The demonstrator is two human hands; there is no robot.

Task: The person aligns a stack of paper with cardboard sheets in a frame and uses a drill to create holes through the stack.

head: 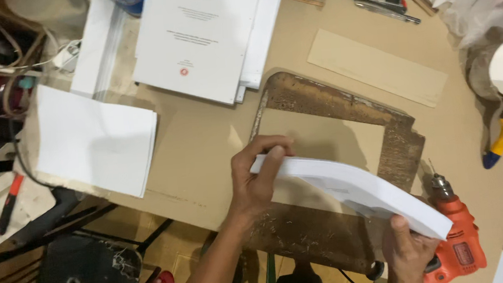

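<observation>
A person is holding a thick stack (353,190) of white paper by its two ends above a worn wooden board (337,152) on a tan table (203,145). The left hand (257,174) is gripping the far end, fingers (273,142) curling over the top sheet and the thumb pressing along the edge beneath them. The right hand (408,249) is pinching the near corner, thumb (400,228) lying on top and the other fingers hidden under the sheets.

The stack is arching between the two grips, its middle riding higher than the ends, which suggests a load that is fairly heavy but limp: loose sheets that bend readily and could fan out or slide against one another if either grip slackens. The smooth faces look slippery, so holding at opposite ends with pressure from above and below, as both hands are doing, seems the soundest purchase; the edges would likely crease if squeezed hard.

Just beyond the right fingers an orange drill (457,239) is lying on the table, its bit pointing away. Well past the left fingertips a smaller pile (94,140) of blank sheets is sitting at the table edge, and printed pages (200,37) are stacked farther off. A cardboard strip (375,67) is lying beyond the board.
</observation>
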